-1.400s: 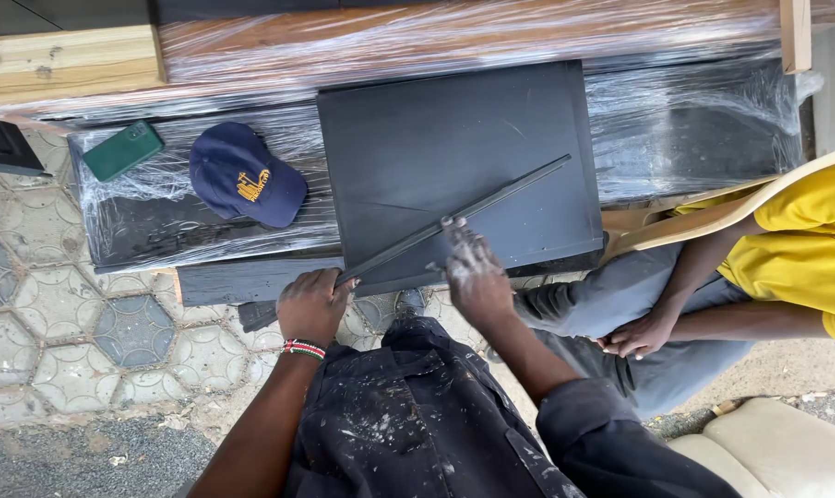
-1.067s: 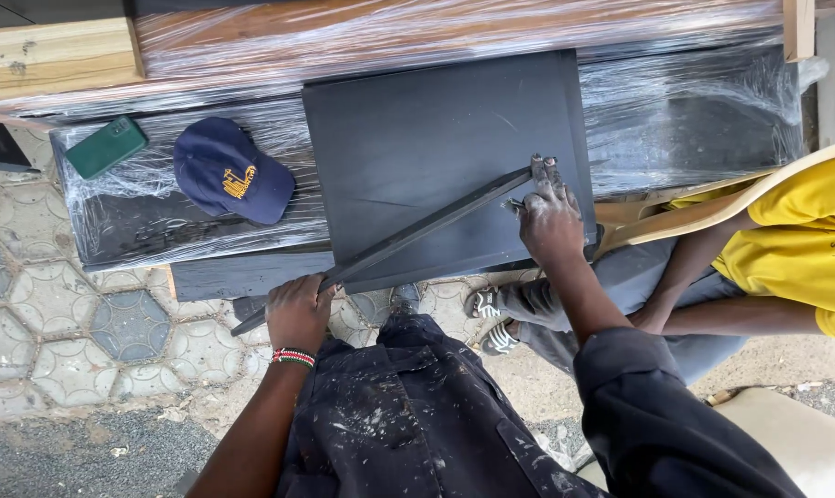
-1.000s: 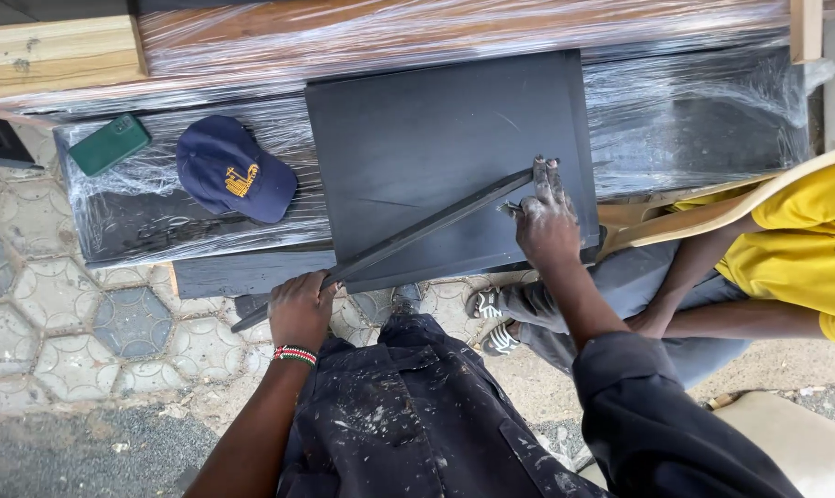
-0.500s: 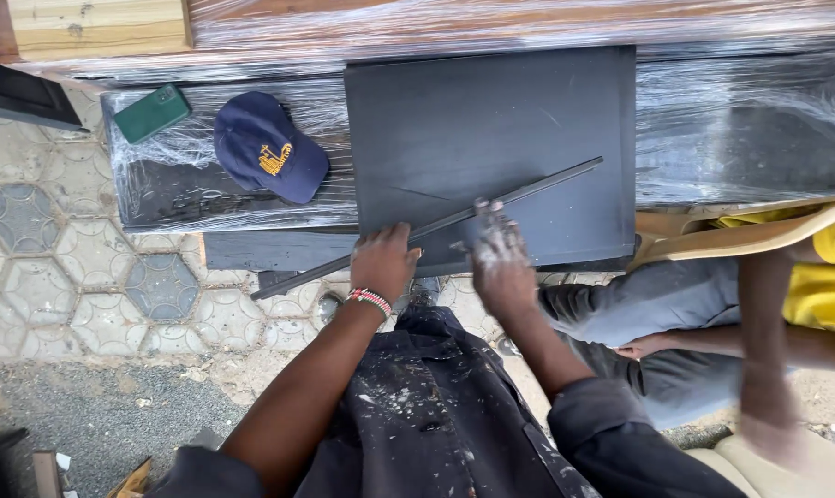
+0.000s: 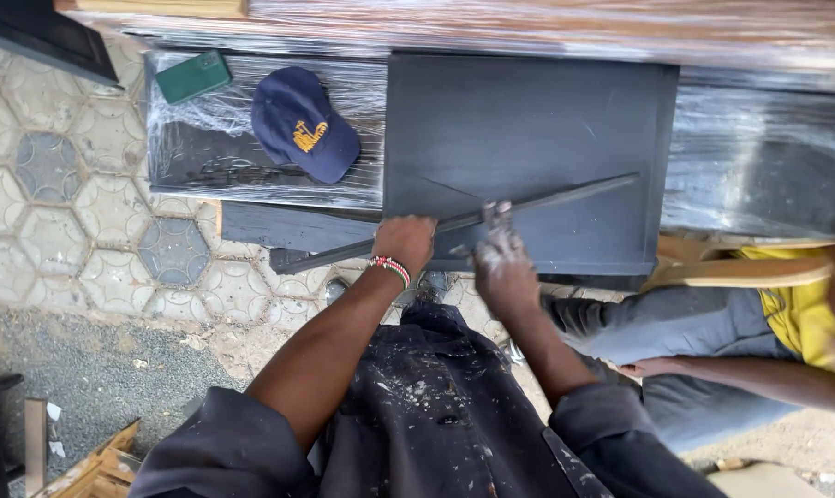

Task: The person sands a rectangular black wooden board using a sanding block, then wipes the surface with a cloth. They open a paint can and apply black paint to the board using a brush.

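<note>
Strip position: long dark strip (image 5: 454,224) lies slantwise across the lower part of a dark flat panel (image 5: 528,157), its right end up near the panel's right side, its left end past the panel's lower left corner and out over a lower dark board (image 5: 288,229).
Left hand: left hand (image 5: 404,242) is closed over the strip near the panel's lower left corner, fingers curled on it; a beaded wristband (image 5: 391,268) sits at the wrist.
Right hand: right hand (image 5: 501,267), dusted pale, is just right of the left, fingertips (image 5: 499,214) touching the strip; whether they pinch it or only press it cannot be told.
Risk, slip: judged likely that the strip pivots or slides, since both hands bear near one end and the far end lies free on a smooth panel.
Risk, overhang: the unsupported left end could dip or snag the board edge if pressure comes off.
Risk, bystander: a seated person in a yellow shirt (image 5: 796,304) is close at the right; a swinging strip end could reach that side.
Strip appearance: thin, straight, narrow, matt dark grey like the panel, a lighter edge along its upper side.
Surroundings: blue cap (image 5: 304,124) and green phone (image 5: 192,77) rest on plastic-wrapped dark stock (image 5: 205,148), left of the panel.
</note>
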